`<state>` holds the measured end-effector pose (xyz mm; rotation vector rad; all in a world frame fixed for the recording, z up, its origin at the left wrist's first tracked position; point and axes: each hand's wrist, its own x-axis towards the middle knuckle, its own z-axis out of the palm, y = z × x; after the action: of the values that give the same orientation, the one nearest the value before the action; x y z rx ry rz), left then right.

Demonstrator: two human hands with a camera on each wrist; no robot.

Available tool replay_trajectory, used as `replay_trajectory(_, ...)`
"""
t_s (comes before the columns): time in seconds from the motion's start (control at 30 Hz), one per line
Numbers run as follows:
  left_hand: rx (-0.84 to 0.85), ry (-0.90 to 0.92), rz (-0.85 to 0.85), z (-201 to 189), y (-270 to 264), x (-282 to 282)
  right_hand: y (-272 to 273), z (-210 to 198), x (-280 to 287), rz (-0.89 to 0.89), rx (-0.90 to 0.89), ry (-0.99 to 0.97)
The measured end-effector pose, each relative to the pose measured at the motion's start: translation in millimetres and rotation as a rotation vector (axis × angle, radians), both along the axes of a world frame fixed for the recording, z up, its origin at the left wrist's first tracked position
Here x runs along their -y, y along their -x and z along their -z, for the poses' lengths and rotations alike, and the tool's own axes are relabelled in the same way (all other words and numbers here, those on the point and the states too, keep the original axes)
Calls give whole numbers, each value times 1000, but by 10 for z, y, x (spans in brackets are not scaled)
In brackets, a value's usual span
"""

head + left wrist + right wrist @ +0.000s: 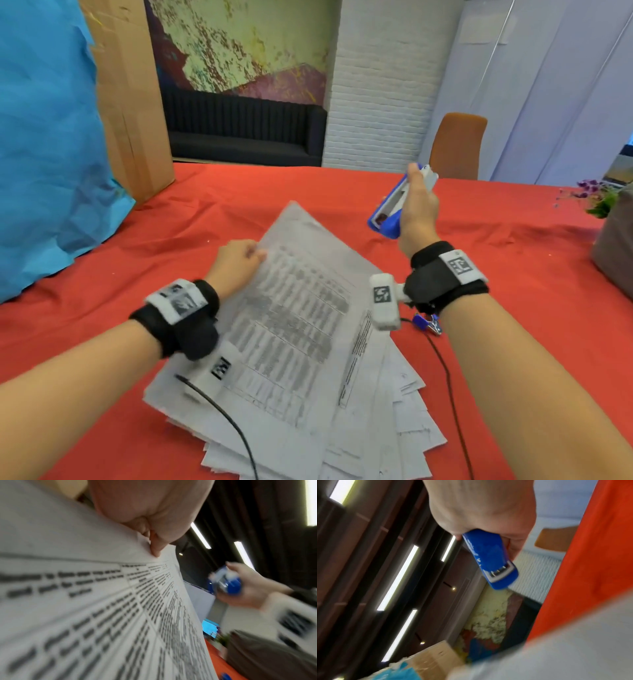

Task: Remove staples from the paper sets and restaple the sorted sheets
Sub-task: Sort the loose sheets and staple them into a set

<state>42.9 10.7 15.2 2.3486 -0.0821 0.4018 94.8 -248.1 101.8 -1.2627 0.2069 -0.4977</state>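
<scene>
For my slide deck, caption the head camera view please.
Left hand pinches printed sheets; right hand grips a blue stapler.

Printed text [106,601] (motion-blurred) unreadable

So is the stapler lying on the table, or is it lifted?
Lifted. The right hand grips the stapler in the air above the red tablecloth, beside the papers; the left wrist view also shows it held up.
</scene>
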Motion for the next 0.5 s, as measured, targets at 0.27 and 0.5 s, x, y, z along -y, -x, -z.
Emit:
replay_trajectory(0.27, -372, -184, -474, 316, -356, -1905, 31, 984, 1340, -157, -956, 1315)
replay_trajectory(0.5, -259, -378, -304, 315, -341, -1039, 3, 926, 1283, -59, -788, 1709)
